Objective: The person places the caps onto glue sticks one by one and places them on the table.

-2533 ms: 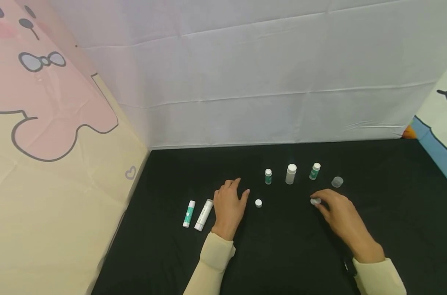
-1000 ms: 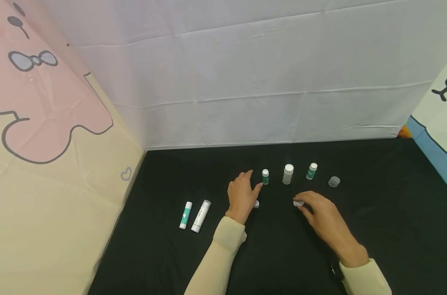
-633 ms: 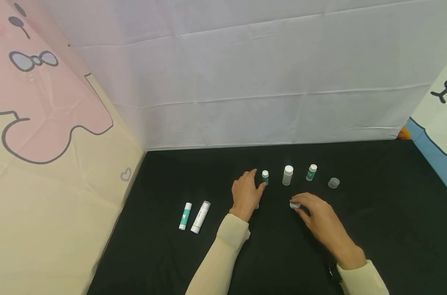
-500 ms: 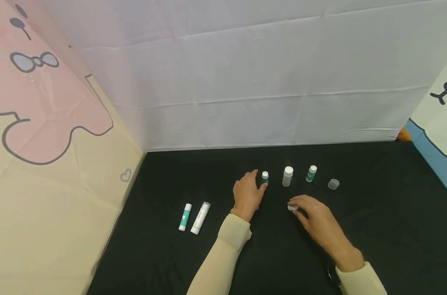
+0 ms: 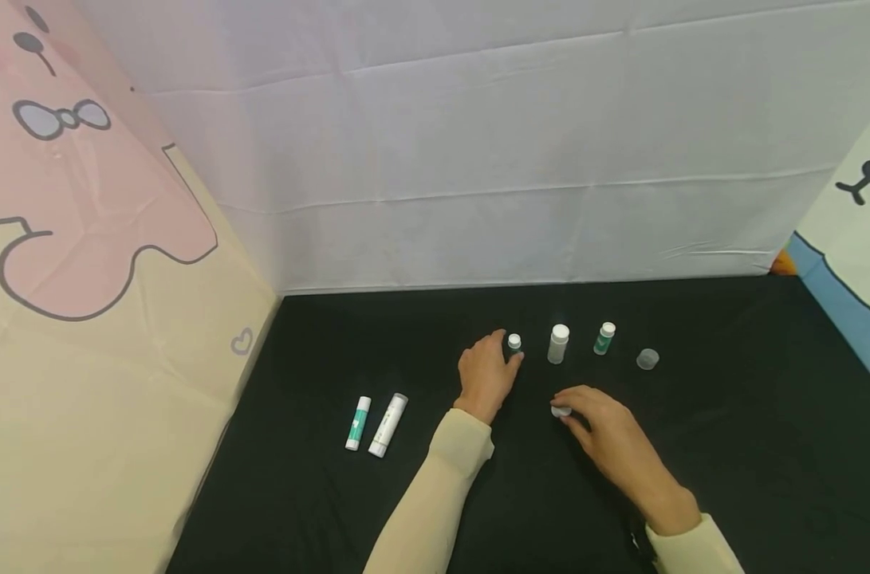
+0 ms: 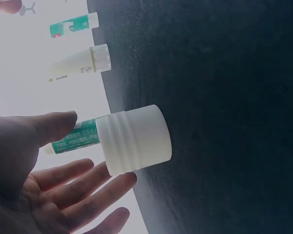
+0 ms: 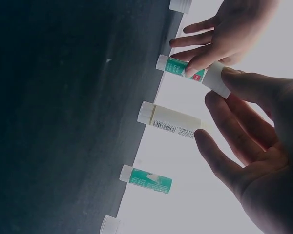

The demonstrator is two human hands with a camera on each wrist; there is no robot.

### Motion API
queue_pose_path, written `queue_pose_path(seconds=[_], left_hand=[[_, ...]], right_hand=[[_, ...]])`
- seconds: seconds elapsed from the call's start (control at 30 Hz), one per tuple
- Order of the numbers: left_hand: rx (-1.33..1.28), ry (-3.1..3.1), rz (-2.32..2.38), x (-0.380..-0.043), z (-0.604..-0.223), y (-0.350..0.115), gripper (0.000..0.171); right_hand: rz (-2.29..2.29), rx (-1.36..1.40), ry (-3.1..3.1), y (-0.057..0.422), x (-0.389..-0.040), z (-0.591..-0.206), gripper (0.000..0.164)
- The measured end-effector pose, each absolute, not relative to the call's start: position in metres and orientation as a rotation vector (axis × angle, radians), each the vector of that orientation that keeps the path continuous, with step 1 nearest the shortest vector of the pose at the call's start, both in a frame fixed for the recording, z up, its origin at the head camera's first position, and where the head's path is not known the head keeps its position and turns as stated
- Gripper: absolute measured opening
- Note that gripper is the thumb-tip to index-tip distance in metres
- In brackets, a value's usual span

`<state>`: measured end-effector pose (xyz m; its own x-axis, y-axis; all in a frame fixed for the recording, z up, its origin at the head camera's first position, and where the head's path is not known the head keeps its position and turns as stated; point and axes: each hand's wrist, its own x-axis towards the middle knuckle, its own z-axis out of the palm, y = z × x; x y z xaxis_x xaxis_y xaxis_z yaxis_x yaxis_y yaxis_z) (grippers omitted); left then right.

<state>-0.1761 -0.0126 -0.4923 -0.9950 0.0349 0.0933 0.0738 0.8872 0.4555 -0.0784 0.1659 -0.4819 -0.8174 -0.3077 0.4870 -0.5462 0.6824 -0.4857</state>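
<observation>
My left hand is around a small green glue stick standing upright with its white end up. In the left wrist view, the thumb and loosely spread fingers lie on either side of this stick. A white cap looms large near that camera; in the head view my left hand hides it. My right hand pinches another white cap between thumb and fingertips, just over the black cloth. The right wrist view has this held cap overlapping the green stick's end.
Right of my left hand stand a white glue stick and a second green glue stick, then a translucent cap. At left lie a green-and-white stick and a longer white stick. White fabric rises behind the black cloth.
My left hand has moved right and forward, from beside the lying sticks to the upright green glue stick. The right hand has carried its white cap left.
</observation>
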Motion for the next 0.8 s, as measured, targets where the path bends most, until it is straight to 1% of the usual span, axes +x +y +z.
queue_pose_path(seconds=[0.17, 0.33, 0.4, 0.6, 0.8], left_hand=[[-0.106, -2.963, -0.732, -0.179, -0.494, -0.013, 0.041], [-0.149, -2.946, -0.696, -0.18, -0.494, -0.012, 0.023], [-0.167, -2.935, -0.682, -0.179, -0.493, -0.012, 0.019], [-0.185, -2.919, -0.669, -0.175, -0.492, -0.012, 0.022], [-0.239, -2.813, -0.627, -0.163, -0.49, -0.017, 0.02]], right_hand=[[0.895, 0.673, -2.521, 0.166, -0.079, -0.484, 0.04], [0.898, 0.682, -2.502, 0.165, -0.079, -0.483, 0.04], [0.902, 0.686, -2.493, 0.165, -0.08, -0.483, 0.04], [0.898, 0.676, -2.495, 0.166, -0.08, -0.483, 0.04], [0.904, 0.666, -2.506, 0.168, -0.079, -0.483, 0.039]])
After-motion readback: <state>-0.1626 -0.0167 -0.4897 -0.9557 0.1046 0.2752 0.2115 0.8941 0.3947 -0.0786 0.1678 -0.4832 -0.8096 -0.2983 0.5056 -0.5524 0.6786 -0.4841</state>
